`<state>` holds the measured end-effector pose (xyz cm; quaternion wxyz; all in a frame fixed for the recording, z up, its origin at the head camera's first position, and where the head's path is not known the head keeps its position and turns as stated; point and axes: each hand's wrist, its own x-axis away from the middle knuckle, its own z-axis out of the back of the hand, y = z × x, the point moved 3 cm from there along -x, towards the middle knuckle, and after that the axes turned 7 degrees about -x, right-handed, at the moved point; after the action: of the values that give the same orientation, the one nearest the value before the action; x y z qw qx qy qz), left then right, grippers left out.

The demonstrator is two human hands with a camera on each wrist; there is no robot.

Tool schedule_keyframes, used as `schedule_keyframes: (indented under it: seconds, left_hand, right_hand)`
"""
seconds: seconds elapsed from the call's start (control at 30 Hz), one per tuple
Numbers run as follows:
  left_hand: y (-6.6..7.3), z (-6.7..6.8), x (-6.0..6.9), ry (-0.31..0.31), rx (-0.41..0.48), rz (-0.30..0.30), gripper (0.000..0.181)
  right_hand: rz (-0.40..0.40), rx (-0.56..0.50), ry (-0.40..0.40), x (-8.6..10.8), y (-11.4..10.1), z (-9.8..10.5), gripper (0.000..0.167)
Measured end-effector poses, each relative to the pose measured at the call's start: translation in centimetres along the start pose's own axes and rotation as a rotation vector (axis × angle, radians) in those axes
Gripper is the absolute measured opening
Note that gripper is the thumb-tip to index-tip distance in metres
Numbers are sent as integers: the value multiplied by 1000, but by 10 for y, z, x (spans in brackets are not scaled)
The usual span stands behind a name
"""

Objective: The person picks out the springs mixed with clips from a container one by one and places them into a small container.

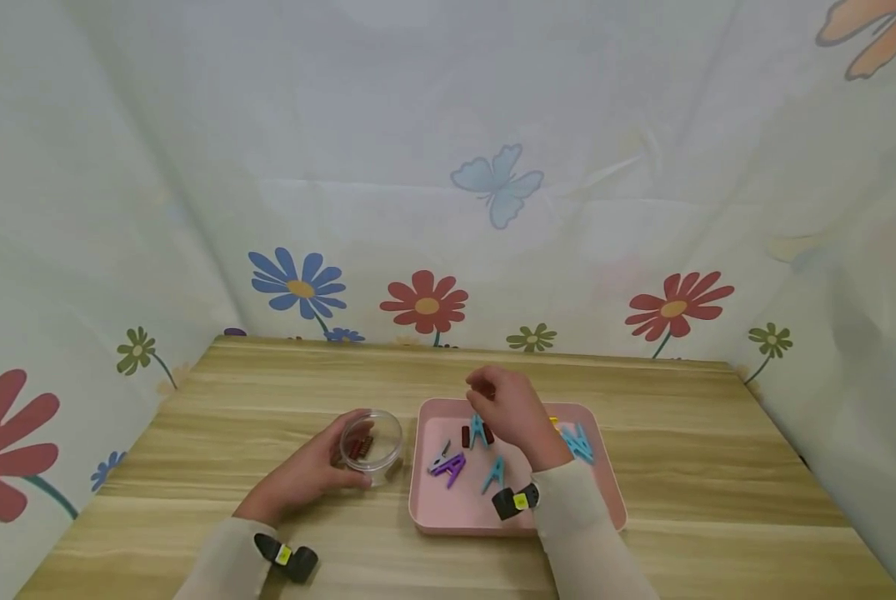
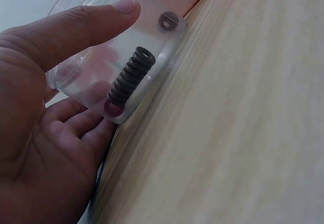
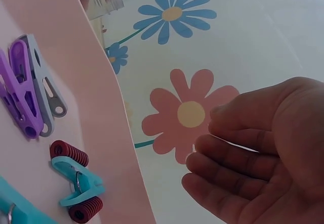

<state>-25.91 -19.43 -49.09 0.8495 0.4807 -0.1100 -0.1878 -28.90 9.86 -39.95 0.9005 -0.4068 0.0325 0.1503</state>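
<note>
Nearest the viewer, two pale sleeves (image 1: pixel 590 525) carry black wrist cameras (image 1: pixel 515 502); the right forearm crosses the tray (image 1: pixel 432 504), screening part of its floor. The left hand (image 1: pixel 316 462) is clamped on a clear jar (image 1: pixel 378 442), thumb and fingers on opposite sides, probably to steady it with the mouth up. Whether the base rests fully on the table cannot be told. Ribbed springs (image 2: pixel 129 80) lie inside, against the wall. The jar is just left of the tray, whose raised rim stands between it and the tray's contents and presumably keeps loose pieces from rolling off.

Within the tray, a blue clothespin (image 1: pixel 495 472) lies toward the near side; left of it, a purple clothespin (image 3: pixel 30 110) overlaps a grey clothespin (image 3: pixel 44 102). Farther back, another blue clothespin (image 3: pixel 86 183) has dark red springs (image 3: pixel 69 153) on either side, so it likely crowds access to them. Over the tray's far side hangs the right hand (image 1: pixel 515 408), fingers together and loosely bent, nothing visible in its grasp. Behind its wrist, more blue clothespins (image 1: pixel 578 443) and a yellow piece (image 1: pixel 553 421) are partly hidden. Beyond the wooden table (image 1: pixel 327 367) hangs a flowered cloth (image 1: pixel 387 208).
</note>
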Motion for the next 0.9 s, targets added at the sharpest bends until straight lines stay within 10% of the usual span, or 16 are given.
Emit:
schedule_keyframes:
  seconds: [0.9]
  left_hand:
    - [0, 0, 1, -10, -27, 34, 93]
  right_hand:
    - [-140, 6, -49, -5, 22, -5, 17]
